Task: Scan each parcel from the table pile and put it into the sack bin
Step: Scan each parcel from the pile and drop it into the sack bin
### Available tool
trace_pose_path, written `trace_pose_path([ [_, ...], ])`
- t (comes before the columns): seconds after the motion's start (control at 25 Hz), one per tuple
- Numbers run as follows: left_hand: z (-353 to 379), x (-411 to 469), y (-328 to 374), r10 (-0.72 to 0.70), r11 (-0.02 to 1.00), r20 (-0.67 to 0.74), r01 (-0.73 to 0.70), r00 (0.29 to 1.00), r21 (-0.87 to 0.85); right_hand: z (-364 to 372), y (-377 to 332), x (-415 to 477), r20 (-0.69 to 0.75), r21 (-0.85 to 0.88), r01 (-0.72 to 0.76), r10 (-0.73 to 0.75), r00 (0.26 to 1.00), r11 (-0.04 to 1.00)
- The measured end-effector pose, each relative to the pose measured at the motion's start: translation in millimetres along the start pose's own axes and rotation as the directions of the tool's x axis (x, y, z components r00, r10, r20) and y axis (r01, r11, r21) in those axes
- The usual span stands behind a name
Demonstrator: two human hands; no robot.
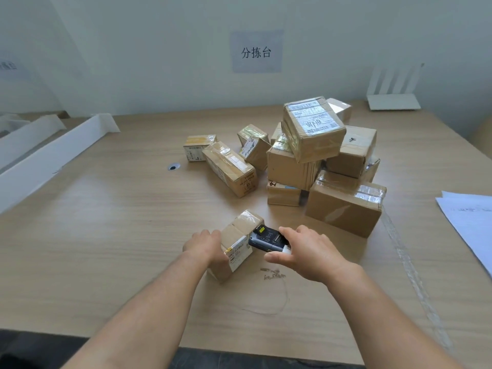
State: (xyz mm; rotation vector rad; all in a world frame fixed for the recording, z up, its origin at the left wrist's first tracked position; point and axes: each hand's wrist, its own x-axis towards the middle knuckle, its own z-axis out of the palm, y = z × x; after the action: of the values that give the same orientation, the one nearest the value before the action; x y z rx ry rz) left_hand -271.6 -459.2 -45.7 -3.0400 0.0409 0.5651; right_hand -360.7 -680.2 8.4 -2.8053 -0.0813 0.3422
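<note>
Cardboard parcel [241,227] gripped in our left hand [206,245], right hand [308,251] fingers curled round the handheld scanner [267,239] at its label [237,253]; scanning step, next we probably carry it to the sack bin.

Soft, even light is filling the scene, casting only faint shadows under the parcel pile [292,169]. Glare is shining off the clear tape [370,194]. Wide-angle distortion is bending the surface [106,235] edges; fine print is blurring slightly.
</note>
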Motion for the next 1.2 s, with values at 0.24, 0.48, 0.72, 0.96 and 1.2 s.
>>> trace_pose_path([
  [0.24, -0.6, 3.8, -40.2, -0.220, 0.512, 0.041, 0.151, 0.975, -0.845, -4.4, -15.8, 14.1, 0.021, -0.045, 0.039, -0.038, 0.999, 0.998],
  [0.48, -0.3, -7.6, -83.7, -0.334, 0.190, -0.031, 0.035, 0.942, -0.981, -2.6, -43.3, 23.6, 0.014, -0.122, 0.133, -0.132, 0.991, 0.984],
  [0.72, -2.6, -14.1, -111.7, -0.448, 0.269, -0.137, -0.013, 0.883, -0.963, 3.2, -56.8, 23.9, 0.101, -0.147, 0.198, -0.184, 0.978, 0.969],
  [0.96, -7.9, -19.8, -119.1, -0.457, 0.311, -0.170, -0.022, 0.873, -0.950, 9.4, -59.3, 20.9, 0.146, -0.116, 0.213, -0.196, 0.970, 0.970],
  [1.2, -9.1, -25.9, -118.6, -0.455, 0.323, -0.180, -0.027, 0.872, -0.946, 6.1, -59.5, 13.4, 0.201, -0.087, 0.221, -0.200, 0.959, 0.971],
])
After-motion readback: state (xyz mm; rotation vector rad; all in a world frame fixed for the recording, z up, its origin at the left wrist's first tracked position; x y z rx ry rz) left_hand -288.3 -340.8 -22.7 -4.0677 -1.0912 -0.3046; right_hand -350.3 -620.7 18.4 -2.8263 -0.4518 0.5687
